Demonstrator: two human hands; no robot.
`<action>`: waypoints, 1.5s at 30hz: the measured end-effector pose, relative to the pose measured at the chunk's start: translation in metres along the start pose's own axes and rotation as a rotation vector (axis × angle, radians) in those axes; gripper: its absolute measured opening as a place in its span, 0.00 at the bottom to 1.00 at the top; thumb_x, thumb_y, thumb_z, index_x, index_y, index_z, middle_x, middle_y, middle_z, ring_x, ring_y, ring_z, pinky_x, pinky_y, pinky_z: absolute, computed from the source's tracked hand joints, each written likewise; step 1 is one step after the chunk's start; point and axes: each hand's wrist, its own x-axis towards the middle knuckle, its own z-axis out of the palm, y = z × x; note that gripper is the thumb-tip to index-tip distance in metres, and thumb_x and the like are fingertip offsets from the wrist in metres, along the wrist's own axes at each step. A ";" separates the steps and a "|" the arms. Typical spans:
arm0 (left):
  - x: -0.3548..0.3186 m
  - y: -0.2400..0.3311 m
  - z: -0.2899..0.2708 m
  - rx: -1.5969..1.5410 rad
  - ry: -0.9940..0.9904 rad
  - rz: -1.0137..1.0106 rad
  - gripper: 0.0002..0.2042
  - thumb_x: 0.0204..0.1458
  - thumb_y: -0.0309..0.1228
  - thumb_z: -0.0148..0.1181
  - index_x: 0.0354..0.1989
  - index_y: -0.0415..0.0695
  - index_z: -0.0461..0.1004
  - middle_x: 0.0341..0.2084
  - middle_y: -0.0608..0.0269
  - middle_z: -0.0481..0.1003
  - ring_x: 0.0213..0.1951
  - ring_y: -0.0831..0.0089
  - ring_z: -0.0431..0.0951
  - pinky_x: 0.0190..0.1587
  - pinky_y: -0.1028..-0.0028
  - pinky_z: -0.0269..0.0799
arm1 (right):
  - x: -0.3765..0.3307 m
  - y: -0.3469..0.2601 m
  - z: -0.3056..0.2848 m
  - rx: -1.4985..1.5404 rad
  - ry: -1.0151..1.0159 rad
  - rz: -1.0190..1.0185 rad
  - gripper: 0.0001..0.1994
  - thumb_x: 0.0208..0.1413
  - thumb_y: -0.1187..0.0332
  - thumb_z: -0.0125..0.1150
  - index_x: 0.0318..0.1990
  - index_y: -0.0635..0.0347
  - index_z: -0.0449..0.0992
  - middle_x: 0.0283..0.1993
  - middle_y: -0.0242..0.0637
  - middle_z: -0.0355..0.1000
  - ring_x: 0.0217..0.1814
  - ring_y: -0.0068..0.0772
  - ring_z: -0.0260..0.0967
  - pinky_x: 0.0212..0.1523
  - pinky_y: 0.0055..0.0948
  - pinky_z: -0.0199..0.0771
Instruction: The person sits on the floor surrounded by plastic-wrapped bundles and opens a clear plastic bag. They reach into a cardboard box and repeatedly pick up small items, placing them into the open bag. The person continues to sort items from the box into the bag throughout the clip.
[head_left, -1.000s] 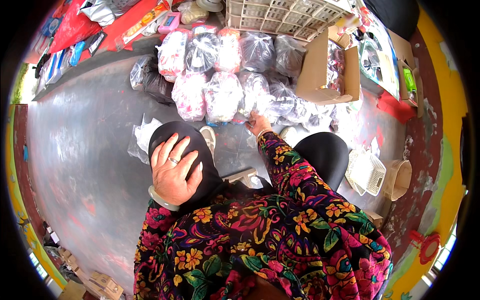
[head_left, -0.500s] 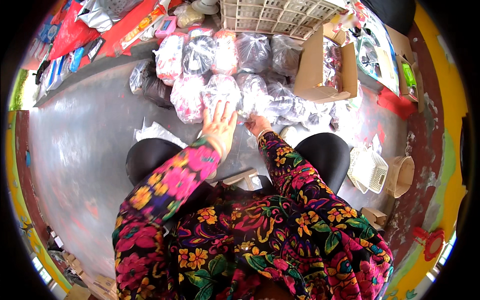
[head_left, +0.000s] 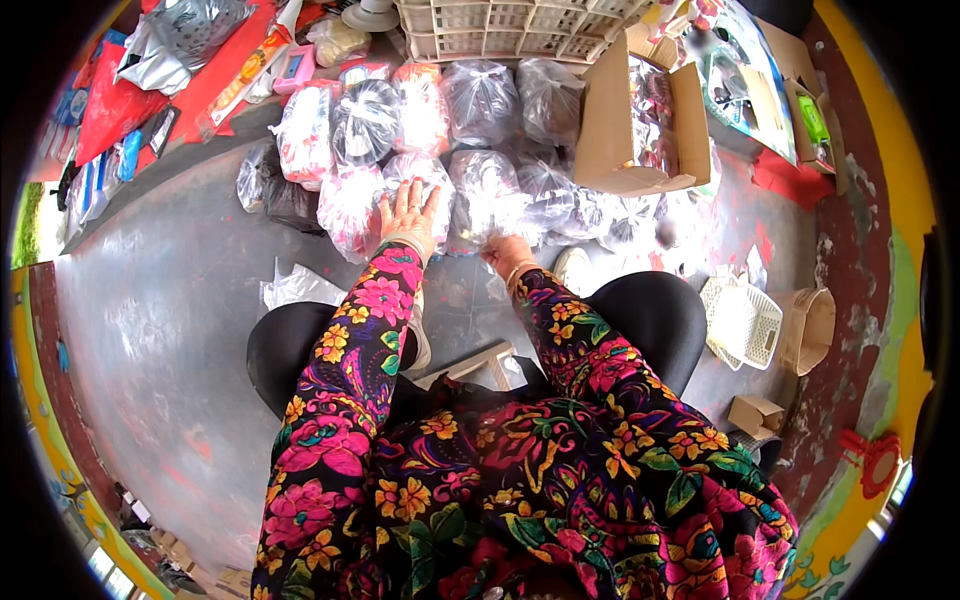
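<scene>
Filled, knotted clear plastic bags are packed in rows on the floor in front of me. My left hand (head_left: 408, 218) lies with fingers spread on the near side of a clear bag with pale, pinkish contents (head_left: 432, 172). To its right, my right hand (head_left: 508, 254) is closed at the near lower edge of another clear plastic bag (head_left: 485, 190); its fingertips are partly hidden. A bag with pink and white contents (head_left: 348, 212) sits just left of my left hand. Behind stand bags with dark contents (head_left: 480, 105) and red-and-white contents (head_left: 420, 108).
An open cardboard box (head_left: 605, 125) holding wrapped items stands right of the bags. A plastic crate (head_left: 490, 45) is behind them. White baskets (head_left: 745, 325) and a brown carton (head_left: 808, 330) lie at the right. Crumpled clear plastic (head_left: 300, 287) lies by my left knee.
My left hand has moved forward so its fingers reach farther onto the bag. My right hand stays at its bag's near edge. The whole view has shifted slightly.
</scene>
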 end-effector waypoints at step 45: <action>-0.131 -0.076 -0.137 -0.412 0.791 -0.045 0.16 0.45 0.36 0.55 0.41 0.42 0.71 0.44 0.52 0.69 0.51 0.51 0.63 0.55 0.66 0.55 | -0.153 -0.106 0.085 -1.788 -0.025 -1.008 0.13 0.47 0.62 0.50 0.38 0.58 0.73 0.32 0.50 0.71 0.38 0.50 0.68 0.39 0.38 0.68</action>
